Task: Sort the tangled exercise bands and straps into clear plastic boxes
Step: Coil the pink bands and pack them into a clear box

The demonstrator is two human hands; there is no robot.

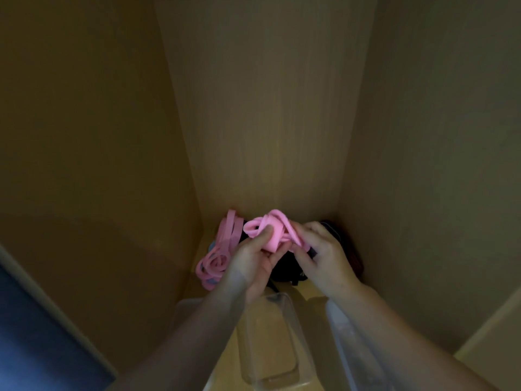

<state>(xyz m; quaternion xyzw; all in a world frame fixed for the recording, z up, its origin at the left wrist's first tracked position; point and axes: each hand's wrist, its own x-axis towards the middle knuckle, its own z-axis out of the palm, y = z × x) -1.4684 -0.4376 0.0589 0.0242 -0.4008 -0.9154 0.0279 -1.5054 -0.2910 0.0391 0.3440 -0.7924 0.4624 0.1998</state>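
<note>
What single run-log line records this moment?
left hand: grips pink band | right hand: pinches pink band | clear box: empty

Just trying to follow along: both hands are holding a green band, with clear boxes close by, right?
Not quite. The head view shows the band held in the left hand and right hand is pink, not green; the clear boxes are indeed close by.

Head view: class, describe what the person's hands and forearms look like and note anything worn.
Both are bare: the left hand and right hand show no gloves, rings or watch, and no sleeve covers the left forearm or right forearm within the frame. Dim light could hide small details.
</note>
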